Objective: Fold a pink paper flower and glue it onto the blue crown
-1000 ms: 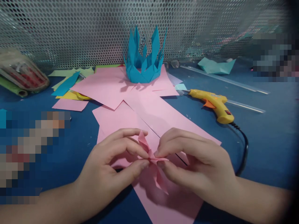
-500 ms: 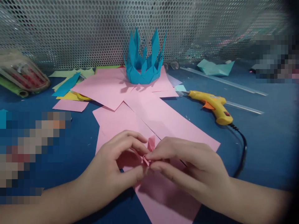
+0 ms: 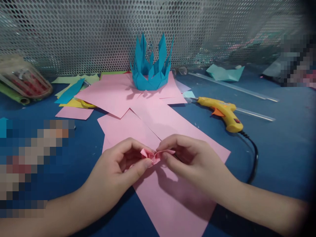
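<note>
A small folded pink paper piece (image 3: 154, 157) was held level in the air.
It was matte, creased into several angular facets, with a gathered, pleated middle. At its left end 1 short pointed flap stuck up, pinched in the left hand (image 3: 118, 164); on the other side 1 narrow strip tapered to a tip, lying between the thumb and fingers of the right hand (image 3: 197, 161). Fingers partly hid it.
</note>
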Demonstrator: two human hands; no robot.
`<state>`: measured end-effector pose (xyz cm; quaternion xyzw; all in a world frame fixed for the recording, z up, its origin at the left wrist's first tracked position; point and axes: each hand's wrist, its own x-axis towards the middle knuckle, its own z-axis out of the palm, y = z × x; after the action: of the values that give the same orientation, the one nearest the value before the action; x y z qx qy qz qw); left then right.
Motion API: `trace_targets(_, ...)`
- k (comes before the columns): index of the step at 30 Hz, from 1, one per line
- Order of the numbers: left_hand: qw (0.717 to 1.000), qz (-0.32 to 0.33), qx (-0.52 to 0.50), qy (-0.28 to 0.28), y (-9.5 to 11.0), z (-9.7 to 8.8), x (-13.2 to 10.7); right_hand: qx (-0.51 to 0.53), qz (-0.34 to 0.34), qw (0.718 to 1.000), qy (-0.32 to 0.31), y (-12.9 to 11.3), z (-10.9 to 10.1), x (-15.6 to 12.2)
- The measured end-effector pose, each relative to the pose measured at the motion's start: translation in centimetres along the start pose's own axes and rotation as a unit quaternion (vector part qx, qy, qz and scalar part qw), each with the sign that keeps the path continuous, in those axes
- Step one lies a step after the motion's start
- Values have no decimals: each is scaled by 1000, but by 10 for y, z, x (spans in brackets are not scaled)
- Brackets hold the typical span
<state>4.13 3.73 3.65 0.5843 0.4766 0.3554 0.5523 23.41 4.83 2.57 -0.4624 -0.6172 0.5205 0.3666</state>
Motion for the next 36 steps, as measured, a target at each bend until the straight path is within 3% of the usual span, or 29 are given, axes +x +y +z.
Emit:
trace_targets(13,1000,-4,12,-1,-2,-2,-2,90,8,996,-18,-1,3,-4)
trace_targets(22,997,47,56,32,2,-4,1,136,-20,990,-44,0,2,-6)
trace_targets(27,996,66,51,43,2,-3,0,109,-86,990,-28,0,1,-5)
trace_targets(31,996,92,-15,4,0,-1,0,77,-161,984,-6,-2,0,-6)
trace_targets(36,994,97,-36,-28,-3,-1,-2,-13,-270,962,-32,-7,-5,-9)
